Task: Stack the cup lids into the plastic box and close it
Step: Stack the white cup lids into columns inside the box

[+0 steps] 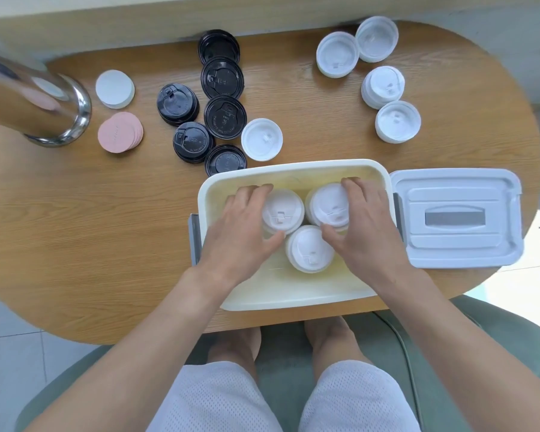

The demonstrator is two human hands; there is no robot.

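Left hand (pixel 243 226) curled round white lid stack (pixel 282 212) inside cream plastic box (pixel 293 291); my right hand (pixel 360 226) grips second white stack (pixel 328 205). Third stack (pixel 309 249) between them. Grey box lid (pixel 457 218) on counter (pixel 91 229), beside box. Black lids (pixel 225 116) beyond box.

Bright, soft daylight; wide-angle warping and blur toward the edges.

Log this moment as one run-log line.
left hand: grips white lid stack | right hand: grips white lid stack | cream plastic box: open | grey box lid: on table
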